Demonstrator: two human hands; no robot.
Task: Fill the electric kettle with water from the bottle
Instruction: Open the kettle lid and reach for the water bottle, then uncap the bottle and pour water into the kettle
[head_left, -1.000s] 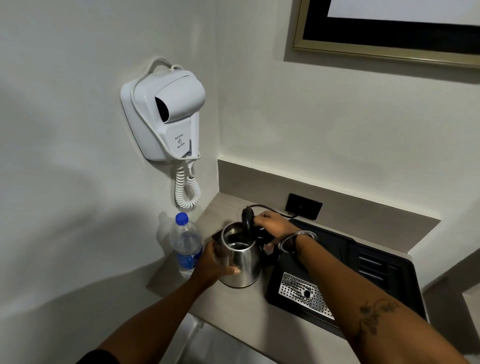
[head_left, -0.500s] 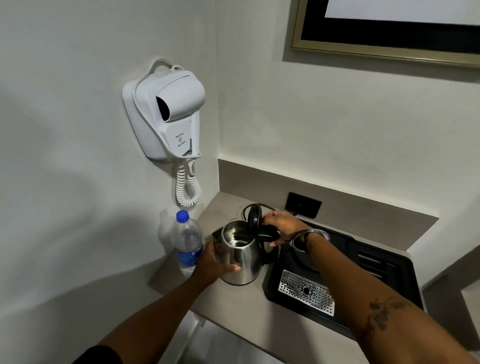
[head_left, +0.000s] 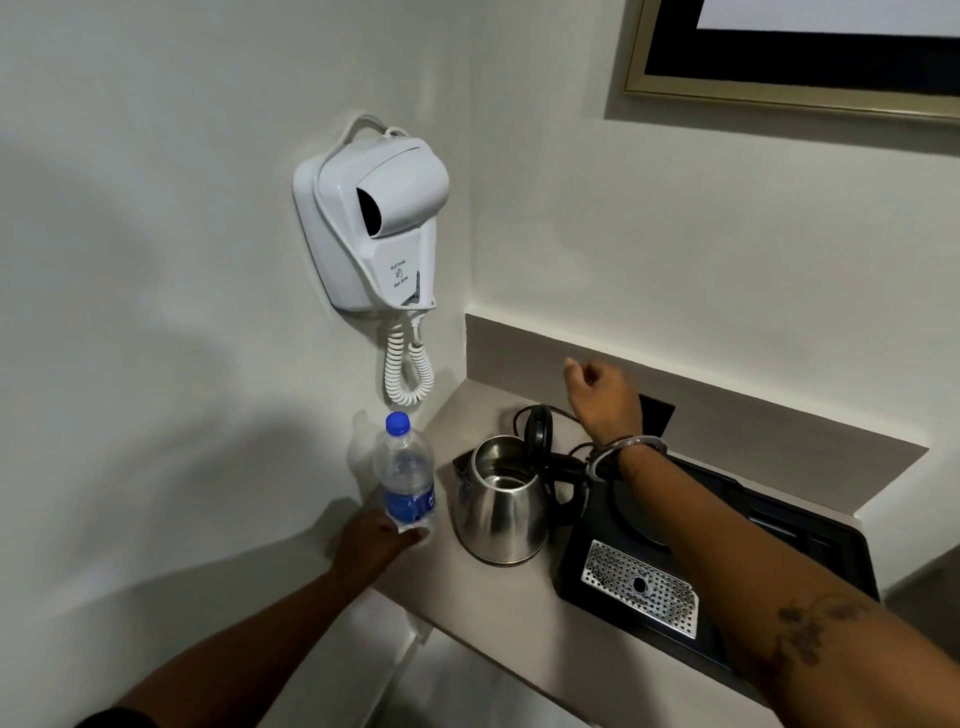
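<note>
A steel electric kettle (head_left: 500, 512) stands on the beige counter (head_left: 498, 613), its black lid (head_left: 537, 434) tipped upright and the mouth uncovered. Left of it stands a clear water bottle (head_left: 404, 475) with a blue cap and blue label. My left hand (head_left: 371, 543) is wrapped around the bottle's base. My right hand (head_left: 602, 392) hovers above and behind the kettle, fingers loosely curled, holding nothing. A metal bangle sits on that wrist.
A black tray (head_left: 727, 571) with a perforated metal drip plate (head_left: 641, 587) lies right of the kettle. A white wall hair dryer (head_left: 376, 223) with a coiled cord hangs above the bottle. A black socket (head_left: 657, 413) sits behind my right wrist. The counter's edge runs close to my arms.
My left hand left the kettle's body and took hold of the bottle's base. My right hand let go of the raised lid and lifted up and back.
</note>
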